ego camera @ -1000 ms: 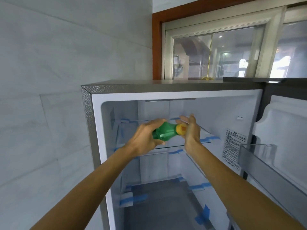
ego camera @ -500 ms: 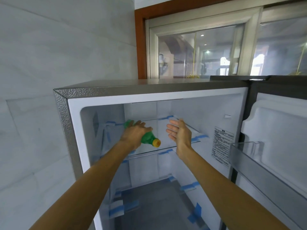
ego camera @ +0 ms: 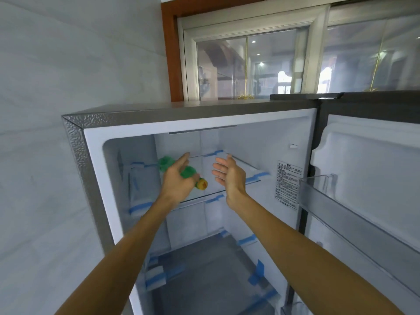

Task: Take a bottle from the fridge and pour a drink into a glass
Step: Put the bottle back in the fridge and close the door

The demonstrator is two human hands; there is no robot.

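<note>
A green bottle (ego camera: 166, 164) with a yellow cap (ego camera: 202, 184) lies on its side on the upper glass shelf (ego camera: 247, 171) of the open fridge (ego camera: 95, 160), cap pointing towards me. My left hand (ego camera: 177, 181) lies across the bottle's middle with its fingers stretched out over it, hiding most of the body. My right hand (ego camera: 229, 176) hovers open just right of the cap, palm turned towards the bottle, touching nothing. No glass is in view.
The fridge door (ego camera: 368, 169) stands open at the right with a clear door bin (ego camera: 327, 192). Blue tape strips hold the shelves. A lower grey shelf (ego camera: 204, 264) sits beneath. A tiled wall is to the left, a window behind.
The bottle went from both hands in front of the fridge onto the upper shelf. My right hand let go of the cap; my left hand's fingers have straightened over the bottle.
</note>
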